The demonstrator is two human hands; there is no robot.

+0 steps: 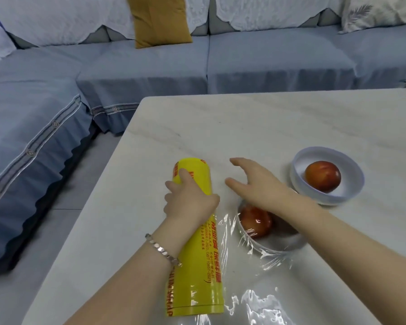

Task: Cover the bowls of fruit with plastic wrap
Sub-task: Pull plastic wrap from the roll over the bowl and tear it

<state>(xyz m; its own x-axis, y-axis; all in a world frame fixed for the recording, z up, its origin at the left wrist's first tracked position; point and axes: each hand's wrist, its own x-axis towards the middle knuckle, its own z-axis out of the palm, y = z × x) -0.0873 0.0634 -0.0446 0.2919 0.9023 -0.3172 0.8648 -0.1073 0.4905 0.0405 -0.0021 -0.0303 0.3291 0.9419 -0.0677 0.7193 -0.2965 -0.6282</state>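
Note:
A long yellow roll of plastic wrap [198, 261] lies on the white table [256, 123], and my left hand [188, 200] grips it near its far end. Clear film [242, 252] runs from the roll to the right, over a near white bowl [274, 245] that holds a red fruit [256, 220]. My right hand [258, 184] hovers flat, fingers spread, above the far side of that bowl, holding nothing. A second white bowl [327, 175] with a red fruit [322, 175] stands uncovered further right.
A blue-grey corner sofa [150, 64] with white lace covers and a mustard cushion [161, 19] wraps the far and left sides. The table's left edge runs diagonally beside the roll, with floor [63, 184] below it.

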